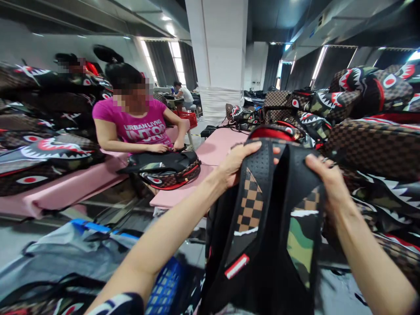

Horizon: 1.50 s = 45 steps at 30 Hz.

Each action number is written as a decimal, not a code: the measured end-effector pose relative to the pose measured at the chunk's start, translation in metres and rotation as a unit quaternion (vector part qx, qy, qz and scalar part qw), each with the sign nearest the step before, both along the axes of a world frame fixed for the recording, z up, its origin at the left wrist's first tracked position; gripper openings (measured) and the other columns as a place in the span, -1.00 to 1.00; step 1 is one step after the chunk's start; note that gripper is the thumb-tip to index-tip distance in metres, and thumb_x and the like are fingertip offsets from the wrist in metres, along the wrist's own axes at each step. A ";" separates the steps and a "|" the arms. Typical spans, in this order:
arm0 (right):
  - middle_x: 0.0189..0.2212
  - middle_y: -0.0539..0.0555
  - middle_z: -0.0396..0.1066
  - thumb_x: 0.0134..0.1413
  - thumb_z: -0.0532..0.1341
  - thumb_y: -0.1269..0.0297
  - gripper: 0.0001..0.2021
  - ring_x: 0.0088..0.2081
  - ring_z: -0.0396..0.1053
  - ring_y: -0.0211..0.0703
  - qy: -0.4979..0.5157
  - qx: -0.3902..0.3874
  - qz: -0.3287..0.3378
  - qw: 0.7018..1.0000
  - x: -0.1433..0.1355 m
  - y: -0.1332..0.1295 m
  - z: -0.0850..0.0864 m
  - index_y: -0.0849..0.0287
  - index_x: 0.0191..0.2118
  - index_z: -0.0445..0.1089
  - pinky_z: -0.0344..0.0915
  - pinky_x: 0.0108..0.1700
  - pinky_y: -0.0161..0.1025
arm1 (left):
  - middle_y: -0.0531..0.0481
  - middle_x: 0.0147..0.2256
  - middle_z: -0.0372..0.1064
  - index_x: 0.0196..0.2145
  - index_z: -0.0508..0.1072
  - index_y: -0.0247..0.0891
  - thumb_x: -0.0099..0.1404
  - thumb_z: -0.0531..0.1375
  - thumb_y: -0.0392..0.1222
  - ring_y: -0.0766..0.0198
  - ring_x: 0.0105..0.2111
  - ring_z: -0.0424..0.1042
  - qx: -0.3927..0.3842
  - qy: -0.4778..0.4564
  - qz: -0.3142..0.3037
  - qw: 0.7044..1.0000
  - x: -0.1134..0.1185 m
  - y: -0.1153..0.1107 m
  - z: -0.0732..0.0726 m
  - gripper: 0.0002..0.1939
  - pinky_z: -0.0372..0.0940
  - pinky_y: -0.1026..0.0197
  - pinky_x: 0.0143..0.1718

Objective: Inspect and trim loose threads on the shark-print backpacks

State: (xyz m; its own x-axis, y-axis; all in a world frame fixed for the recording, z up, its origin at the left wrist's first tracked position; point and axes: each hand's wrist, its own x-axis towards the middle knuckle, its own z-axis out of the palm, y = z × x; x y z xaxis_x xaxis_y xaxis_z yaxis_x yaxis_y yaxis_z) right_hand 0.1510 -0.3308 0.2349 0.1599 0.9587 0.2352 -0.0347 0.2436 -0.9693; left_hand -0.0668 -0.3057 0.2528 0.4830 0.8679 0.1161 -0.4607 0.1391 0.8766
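Upright in front of me is a black backpack, its strap side facing me, with brown checkered and green camouflage panels and a red-and-white label. My left hand is closed on its upper left edge near the top of a shoulder strap, thumb on the front. On the upper right edge, my right hand grips the same backpack with its thumb on the other strap. A red lining or trim shows at the top of the bag. Some of my fingers are hidden behind it.
Pink-topped tables stretch ahead. At the left a person in a pink shirt handles another backpack. Piles of patterned bags stand on the right and left. A blue crate and grey sacking lie low at the left.
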 end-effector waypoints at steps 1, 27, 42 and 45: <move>-0.58 0.00 0.42 -0.37 0.38 0.00 -0.62 -0.60 0.34 -0.22 0.037 -0.042 0.011 0.998 -0.005 0.017 -0.019 0.18 -0.45 0.39 0.35 -0.48 -0.24 | -0.23 -0.30 0.50 -0.12 0.42 -0.48 0.29 0.02 -0.24 0.18 -0.34 0.50 -0.045 0.002 -0.029 0.999 0.002 0.018 -0.022 -0.69 0.39 0.22 -0.36; -0.62 -0.08 0.35 -0.32 0.29 -0.20 -0.52 -0.55 0.33 -0.28 0.148 -0.348 -0.055 0.924 -0.010 0.027 -0.267 0.15 -0.45 0.32 0.26 -0.49 -0.37 | -0.29 0.04 0.29 -0.13 0.45 -0.41 0.32 -0.07 0.10 0.08 -0.24 0.49 -0.278 0.062 0.007 0.959 -0.002 0.025 -0.277 -0.47 0.42 0.17 -0.28; -0.76 -0.15 0.22 -0.31 0.34 -0.11 -0.58 -0.76 -0.04 -0.46 0.166 -0.345 -0.041 0.923 -0.017 -0.050 -0.286 0.18 -0.52 0.31 -0.23 -0.75 -0.41 | -0.36 -0.12 0.41 -0.11 0.40 -0.48 0.35 -0.07 0.02 0.12 -0.33 0.51 -0.264 0.151 0.082 0.949 -0.027 -0.069 -0.291 -0.51 0.40 0.27 -0.46; -0.72 -0.11 0.30 -0.24 0.32 -0.07 -0.62 -0.74 0.09 -0.41 0.162 -0.341 -0.036 0.925 -0.018 -0.054 -0.280 0.18 -0.49 0.35 -0.12 -0.75 -0.42 | -0.36 -0.13 0.42 -0.11 0.39 -0.49 0.36 -0.08 0.01 0.13 -0.37 0.52 -0.275 0.149 0.083 0.946 -0.026 -0.071 -0.288 -0.51 0.39 0.30 -0.53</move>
